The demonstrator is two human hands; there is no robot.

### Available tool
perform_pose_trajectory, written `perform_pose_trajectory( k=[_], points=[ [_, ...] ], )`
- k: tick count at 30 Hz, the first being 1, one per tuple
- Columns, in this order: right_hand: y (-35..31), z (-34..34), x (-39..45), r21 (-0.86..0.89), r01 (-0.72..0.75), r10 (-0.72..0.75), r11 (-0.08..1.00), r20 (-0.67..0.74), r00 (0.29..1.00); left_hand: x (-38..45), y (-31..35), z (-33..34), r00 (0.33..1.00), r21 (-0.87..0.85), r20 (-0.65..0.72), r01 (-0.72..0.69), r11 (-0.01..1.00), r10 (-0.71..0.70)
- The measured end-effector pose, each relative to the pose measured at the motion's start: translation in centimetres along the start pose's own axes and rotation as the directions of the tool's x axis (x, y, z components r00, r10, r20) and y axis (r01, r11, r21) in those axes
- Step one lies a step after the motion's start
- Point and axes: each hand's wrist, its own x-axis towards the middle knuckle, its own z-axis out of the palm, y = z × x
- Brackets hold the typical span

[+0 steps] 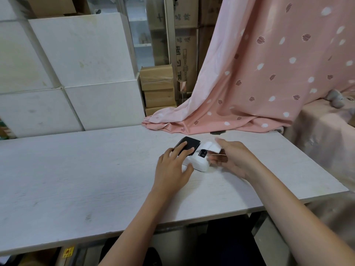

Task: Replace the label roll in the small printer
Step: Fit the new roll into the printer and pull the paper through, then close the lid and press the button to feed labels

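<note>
Printer: small white printer (197,163) is sitting on the pale wooden table (96,169), right of centre and toward the far edge; its black lid (189,144) is standing swung open at the far-left side.

Left hand: left hand (172,169) is resting over the printer's near-left side, fingers spread loose, two fingertips (183,144) lying on the black lid, thumb lying against the white body. It is pressing flat, not wrapped around anything.

Right hand: right hand (233,160) is hovering just right of the printer, fingers curled and pinching a white label strip (212,146). The hand is blurred, so the exact grip is hard to read.

Label strip: white strip is running from the printer's open top toward the right hand, raised off the table. Whether a roll is sitting inside the printer, cannot tell.

Table: the rest of the surface is lying bare on the left and near side.

Surroundings: pink patterned cloth (269,73) is draping down onto the far edge of the table behind the printer; white boxes (76,64) are stacking up at left; brown cartons (157,87) are standing between them.
</note>
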Motion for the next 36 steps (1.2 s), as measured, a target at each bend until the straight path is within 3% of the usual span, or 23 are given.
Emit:
perform_pose_trajectory(
  k=[4, 7, 9, 12, 19, 25, 28, 32, 36],
  points=[
    [0.0, -0.1, -0.2, 0.142, 0.088, -0.087, 0.986, -0.014, 0.996, 0.1, 0.7, 0.0, 0.998, -0.007, -0.008, 0.056, 0.998, -0.056],
    [0.7, -0.5, -0.5, -0.003, 0.212, -0.211, 0.977, 0.086, 0.974, 0.7, 2.1, 0.1, 0.988, -0.044, 0.008, 0.153, 0.987, -0.152],
    [1.3, -0.4, -0.5, -0.151, 0.285, -0.279, 0.946, 0.065, 0.958, 1.1, 2.9, 0.3, 0.980, -0.044, -0.002, 0.200, 0.979, -0.200],
    [1.8, -0.1, 0.3, -0.324, 0.336, -0.360, 0.884, -0.017, 0.933, 0.8, 3.0, 0.9, 0.984, -0.001, -0.078, 0.159, 0.987, -0.158],
    [2.8, 0.6, 1.5, -0.460, 0.337, -0.378, 0.821, 0.003, 0.926, 0.6, 2.9, 1.7, 0.986, 0.042, -0.117, 0.121, 0.992, -0.115],
    [3.3, 1.0, 1.2, -0.427, 0.353, -0.400, 0.832, -0.023, 0.916, 0.5, 2.6, 1.6, 0.986, -0.033, -0.055, 0.153, 0.988, -0.155],
    [3.4, 1.2, 1.1, -0.399, 0.355, -0.399, 0.846, -0.032, 0.916, 0.1, 1.7, 1.1, 0.982, -0.200, 0.057, 0.189, 0.961, -0.181],
    [4.0, 1.8, 1.3, -0.351, 0.326, -0.361, 0.878, -0.038, 0.932, -0.1, 1.0, -0.7, 0.959, -0.490, 0.134, 0.282, 0.825, -0.248],
    [4.3, 2.6, 0.8, -0.335, 0.357, -0.378, 0.872, 0.003, 0.926, 0.2, -0.3, -1.2, 0.923, -0.580, 0.185, 0.380, 0.720, -0.338]
  ],
)
